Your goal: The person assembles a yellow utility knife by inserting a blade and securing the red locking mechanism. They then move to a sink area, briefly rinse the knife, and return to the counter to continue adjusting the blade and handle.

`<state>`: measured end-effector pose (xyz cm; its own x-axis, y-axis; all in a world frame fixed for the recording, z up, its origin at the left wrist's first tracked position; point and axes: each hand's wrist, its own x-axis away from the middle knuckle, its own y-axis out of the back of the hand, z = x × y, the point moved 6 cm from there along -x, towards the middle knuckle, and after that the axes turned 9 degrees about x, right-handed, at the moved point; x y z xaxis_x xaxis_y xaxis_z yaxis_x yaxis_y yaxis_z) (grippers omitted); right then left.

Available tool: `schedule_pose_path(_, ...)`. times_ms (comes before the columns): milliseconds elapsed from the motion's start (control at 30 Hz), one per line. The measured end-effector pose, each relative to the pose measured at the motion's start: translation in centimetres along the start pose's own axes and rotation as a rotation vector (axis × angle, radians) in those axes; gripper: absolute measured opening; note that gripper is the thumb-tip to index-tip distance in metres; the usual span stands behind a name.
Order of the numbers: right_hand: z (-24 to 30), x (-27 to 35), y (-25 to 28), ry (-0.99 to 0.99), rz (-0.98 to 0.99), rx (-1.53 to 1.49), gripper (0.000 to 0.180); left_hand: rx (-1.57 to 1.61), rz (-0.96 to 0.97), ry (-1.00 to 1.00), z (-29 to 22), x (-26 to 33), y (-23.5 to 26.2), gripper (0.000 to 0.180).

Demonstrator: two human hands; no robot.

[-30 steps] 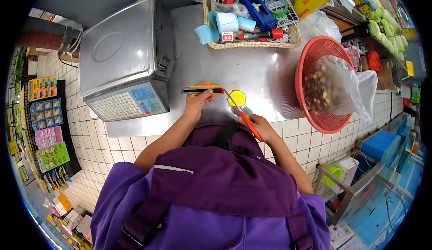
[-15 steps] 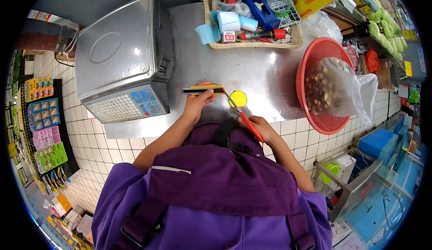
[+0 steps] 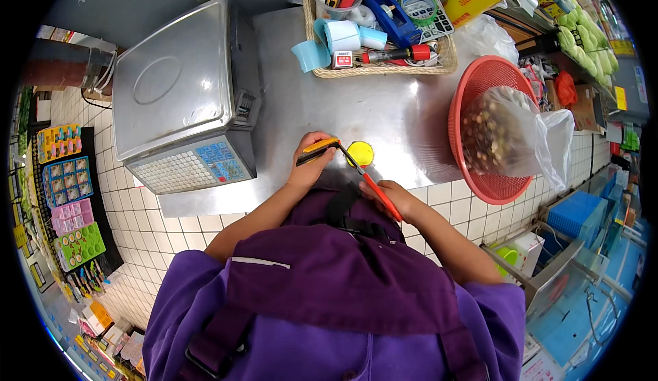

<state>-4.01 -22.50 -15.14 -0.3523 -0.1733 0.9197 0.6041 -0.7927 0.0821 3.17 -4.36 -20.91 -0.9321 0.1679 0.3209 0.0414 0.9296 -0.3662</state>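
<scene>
My left hand [image 3: 312, 170] is closed around a yellow-and-black utility knife [image 3: 319, 149], held at a slant above the steel counter. In my right hand [image 3: 396, 198] is a slim red-handled tool [image 3: 375, 190] with a thin dark shaft; its exact kind is not clear. The shaft points up and left, and its tip meets the right end of the knife, or comes very close. Just beyond the shaft, a round yellow patch [image 3: 360, 152] lies on the counter [image 3: 295, 79]. My fingers partly cover both tools.
A weighing scale [image 3: 175, 79] stands at the left. At the back, a wicker basket [image 3: 384, 69] holds label rolls, tape, a calculator and small tools. On the right, a red plastic colander [image 3: 460, 117] contains a clear bag [image 3: 497, 134] of brownish pieces.
The utility knife has gone from nearly level to slanted, its left end now lower and nearer me. My left hand has turned with it; the right hand has barely moved.
</scene>
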Motion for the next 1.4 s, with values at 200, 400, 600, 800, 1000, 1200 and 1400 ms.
schedule_pose_path(200, 0.5, 0.7, -1.4, -0.042, 0.016, -0.234, 0.056, -0.342, 0.071, -0.381, -2.4, 0.8, -1.6, 0.021)
schedule_pose_path(400, 0.4, 0.3, -2.5, -0.033, -0.005, -0.326, 0.062, -0.538, 0.073, -0.516, -4.0, 1.9, -2.9, 0.023)
schedule_pose_path(600, -0.4, -1.0, -3.1, 0.024, -0.003, -0.38, 0.064, -0.632, 0.086, -0.499, -4.0, 2.3, -3.5, 0.028)
schedule_pose_path(800, -1.3, -2.4, -2.8, -0.041, -0.072, -0.167, 0.075, -0.811, 0.093, -0.467, -3.4, 2.5, -3.7, 0.034)
schedule_pose_path(1000, -2.0, -3.2, -2.6, -0.02, -0.082, -0.164, 0.077, -0.821, 0.087, -0.463, -3.7, 2.6, -3.8, 0.035)
schedule_pose_path(1200, -0.1, -1.2, -2.2, 0.039, 0.013, -0.387, 0.059, -0.703, 0.023, -0.538, -4.3, 2.8, -3.2, 0.032)
schedule_pose_path(1400, 0.3, 0.1, -1.5, -0.124, 0.192, -0.535, 0.05, -0.403, -0.091, -0.45, -3.4, 2.0, -1.4, 0.022)
